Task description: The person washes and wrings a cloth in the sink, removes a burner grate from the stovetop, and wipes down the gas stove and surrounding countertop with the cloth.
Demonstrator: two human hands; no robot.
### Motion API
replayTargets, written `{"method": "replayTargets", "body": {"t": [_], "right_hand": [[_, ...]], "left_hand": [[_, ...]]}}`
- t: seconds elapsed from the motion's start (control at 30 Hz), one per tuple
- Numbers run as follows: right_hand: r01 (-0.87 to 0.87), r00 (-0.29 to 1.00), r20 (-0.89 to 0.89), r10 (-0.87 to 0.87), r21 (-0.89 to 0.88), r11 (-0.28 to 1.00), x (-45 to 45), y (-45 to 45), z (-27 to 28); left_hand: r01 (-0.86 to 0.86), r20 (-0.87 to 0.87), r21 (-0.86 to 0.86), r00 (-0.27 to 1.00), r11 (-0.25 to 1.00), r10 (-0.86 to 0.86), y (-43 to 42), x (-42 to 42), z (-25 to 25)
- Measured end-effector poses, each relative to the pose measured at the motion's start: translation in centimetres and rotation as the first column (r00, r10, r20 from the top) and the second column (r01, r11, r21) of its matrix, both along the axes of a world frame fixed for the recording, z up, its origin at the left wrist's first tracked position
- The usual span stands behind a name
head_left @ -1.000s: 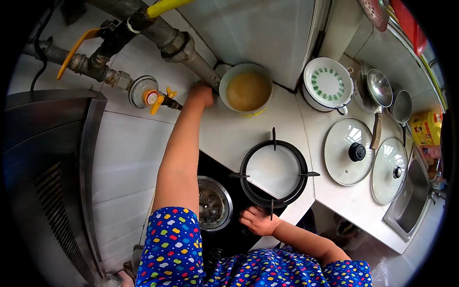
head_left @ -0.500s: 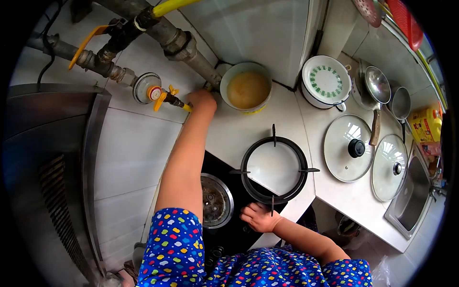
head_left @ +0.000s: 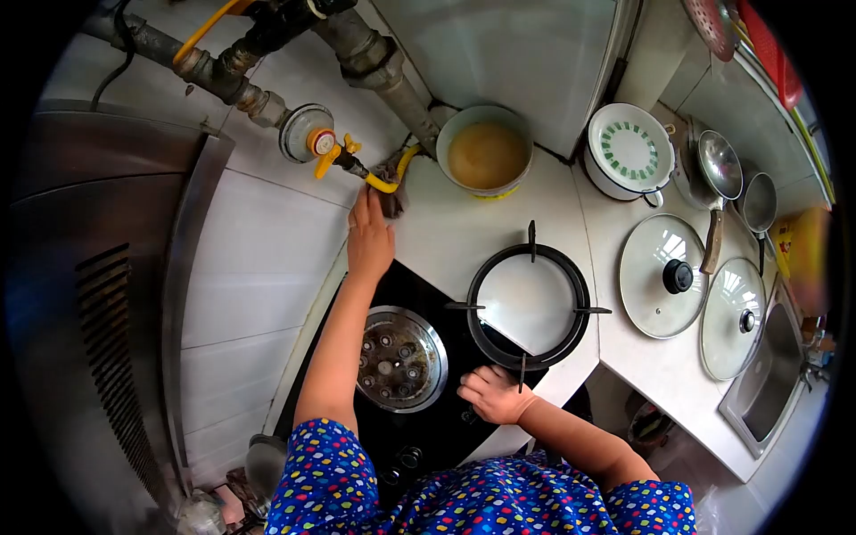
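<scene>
My left hand (head_left: pixel 370 245) reaches along the wall side of the counter, fingers stretched out. Its fingertips lie against a crumpled brownish cloth (head_left: pixel 392 189), which sits under the yellow gas hose (head_left: pixel 384 186). My right hand (head_left: pixel 497 394) rests on the black gas stove (head_left: pixel 426 446) with curled fingers, beside the round black pan support (head_left: pixel 477 335). Whether it holds anything is hidden. A round burner (head_left: pixel 402 358) lies between my arms. The pan support stands partly on the stove and partly on the white counter.
A pot with cloudy tan liquid (head_left: pixel 488 156) stands in the corner. To the right are a white enamel pot (head_left: pixel 629 150), two glass lids (head_left: pixel 662 276), pans (head_left: pixel 719 165) and a sink (head_left: pixel 765 370). Gas pipes (head_left: pixel 361 53) run above; a metal hood (head_left: pixel 98 294) is at left.
My left hand has drawn back from the corner by the pot, toward me along the wall, and the cloth now shows. My right hand stays by the pan support. The view has shifted slightly.
</scene>
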State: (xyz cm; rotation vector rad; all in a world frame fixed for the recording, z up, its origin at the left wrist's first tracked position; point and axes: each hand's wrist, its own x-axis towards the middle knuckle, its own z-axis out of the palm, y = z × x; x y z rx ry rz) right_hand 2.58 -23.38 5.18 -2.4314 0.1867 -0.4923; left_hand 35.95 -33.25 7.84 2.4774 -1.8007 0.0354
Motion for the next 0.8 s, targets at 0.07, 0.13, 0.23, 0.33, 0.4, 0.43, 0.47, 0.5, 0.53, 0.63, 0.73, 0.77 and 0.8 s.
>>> {"method": "replayTargets", "body": {"t": [0.07,0.13,0.23,0.33,0.4,0.43,0.47,0.5,0.53,0.63,0.73,0.77,0.8], "right_hand": [[-0.001,1.0,-0.002,0.001,0.004,1.0,0.0,0.1,-0.2],[0.003,1.0,-0.011,-0.003,0.006,1.0,0.0,0.0,-0.3],[-0.012,1.0,-0.02,0.013,0.003,1.0,0.0,-0.1,-0.3],[-0.027,0.999,-0.035,0.027,0.02,0.999,0.1,-0.1,-0.1],[-0.028,0.999,-0.018,0.028,0.025,0.999,0.2,-0.1,0.1],[-0.023,1.0,-0.006,0.023,0.03,0.999,0.2,-0.2,0.2],[-0.029,1.0,-0.004,0.029,0.025,0.999,0.2,-0.2,0.2],[-0.023,1.0,-0.009,0.023,0.01,1.0,0.2,-0.1,0.2],[-0.015,1.0,-0.013,0.015,-0.004,1.0,0.2,-0.1,0.1],[-0.005,1.0,-0.006,0.005,-0.015,1.0,0.1,-0.2,0.3],[0.003,1.0,-0.005,-0.003,-0.018,1.0,0.2,-0.1,0.4],[-0.007,1.0,-0.007,0.007,-0.021,1.0,0.2,-0.1,0.4],[-0.005,1.0,-0.015,0.004,-0.024,1.0,0.2,-0.1,0.4]], "left_hand": [[0.058,-0.055,-0.037,0.997,0.998,-0.06,-2.0,1.4,-1.0],[0.189,-0.042,-0.264,0.977,0.946,-0.207,-4.1,2.8,-3.3],[-0.025,-0.333,-0.069,0.943,0.997,0.0,-6.4,3.1,-4.0],[0.001,-0.235,-0.259,0.97,0.966,-0.064,-6.4,3.1,-5.1],[-0.053,-0.226,-0.238,0.974,0.97,-0.002,-6.2,2.8,-5.0],[-0.103,-0.222,-0.218,0.974,0.97,0.054,-6.1,2.7,-4.8],[-0.06,-0.238,-0.288,0.971,0.956,-0.011,-5.6,2.5,-4.6],[-0.063,-0.235,-0.291,0.972,0.955,-0.007,-5.0,2.3,-4.4],[-0.06,-0.293,-0.19,0.956,0.98,0.002,-4.1,2.1,-4.2],[0.035,-0.323,-0.03,0.946,0.999,-0.042,-1.3,-0.3,-2.4],[0.107,-0.121,0.025,0.987,0.994,-0.103,-0.2,-1.8,-3.4],[0.096,-0.122,0.021,0.988,0.995,-0.093,-0.7,-2.3,-3.8],[0.047,-0.061,-0.04,0.997,0.998,-0.049,-1.4,-2.8,-4.4]]}}
